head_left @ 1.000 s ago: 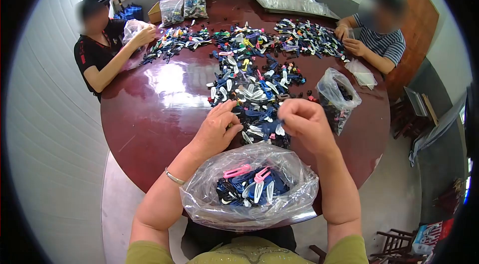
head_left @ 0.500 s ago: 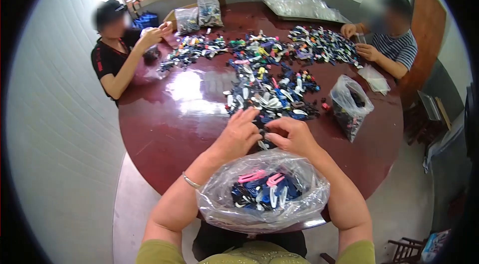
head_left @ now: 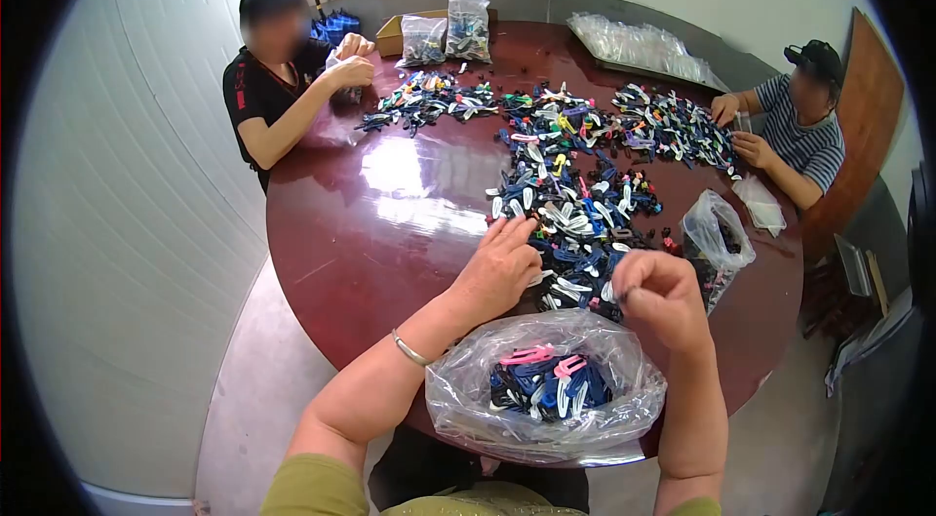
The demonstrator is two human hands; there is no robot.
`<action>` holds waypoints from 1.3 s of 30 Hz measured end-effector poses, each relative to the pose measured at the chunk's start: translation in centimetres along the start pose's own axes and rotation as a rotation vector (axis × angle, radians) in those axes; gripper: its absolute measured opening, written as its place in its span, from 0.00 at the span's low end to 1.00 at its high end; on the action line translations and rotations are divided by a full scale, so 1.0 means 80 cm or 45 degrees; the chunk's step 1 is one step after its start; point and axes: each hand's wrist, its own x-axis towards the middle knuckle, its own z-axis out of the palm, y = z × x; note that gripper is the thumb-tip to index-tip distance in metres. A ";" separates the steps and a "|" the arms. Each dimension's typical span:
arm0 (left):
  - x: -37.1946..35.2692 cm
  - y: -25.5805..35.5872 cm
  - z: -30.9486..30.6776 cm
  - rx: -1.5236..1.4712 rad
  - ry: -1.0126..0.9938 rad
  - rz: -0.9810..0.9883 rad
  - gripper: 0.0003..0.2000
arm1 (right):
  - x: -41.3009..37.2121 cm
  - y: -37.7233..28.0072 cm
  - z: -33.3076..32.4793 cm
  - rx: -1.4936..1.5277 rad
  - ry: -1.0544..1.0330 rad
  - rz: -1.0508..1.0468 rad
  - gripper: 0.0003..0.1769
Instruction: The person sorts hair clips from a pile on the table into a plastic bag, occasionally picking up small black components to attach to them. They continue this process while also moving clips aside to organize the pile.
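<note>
A heap of snap hair clips [head_left: 575, 214], mostly navy, black and white, runs across the table toward me. My left hand [head_left: 499, 267] lies at the heap's near left edge, fingers stretched out, with a bracelet on the wrist. To the right of the heap's near end, my right hand [head_left: 668, 297] is raised with thumb and fingers pinched together. A small dark bit shows at its fingertips, too small to name. Just below both hands, an open clear plastic bag [head_left: 458, 389] holds dark and white clips, with two pink ones on top.
Another open bag of clips [head_left: 720, 233] stands at the right, partly behind my right hand. Flat clear bags [head_left: 759, 204] lie beyond it. Two filled bags [head_left: 468, 28] stand at the back, near a tray of clear packets [head_left: 643, 43]. Co-workers sit at left and right.
My right hand has moved away from the left one, to the right and up off the heap, closed in a pinch. The left hand stays by the heap. The whole view has shifted.
</note>
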 end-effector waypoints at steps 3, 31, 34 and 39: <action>0.000 0.002 -0.004 0.188 0.010 -0.196 0.19 | -0.007 -0.026 0.021 -0.223 -0.233 -0.090 0.03; 0.001 0.011 -0.014 0.212 -0.269 -0.473 0.50 | 0.016 0.047 -0.024 -0.986 0.314 0.058 0.07; 0.001 0.012 -0.019 0.092 -0.202 -0.471 0.44 | 0.002 0.000 -0.009 -0.599 0.126 0.078 0.06; 0.005 0.008 -0.024 0.030 -0.131 -0.461 0.29 | -0.009 -0.033 0.021 -0.656 -0.059 0.100 0.03</action>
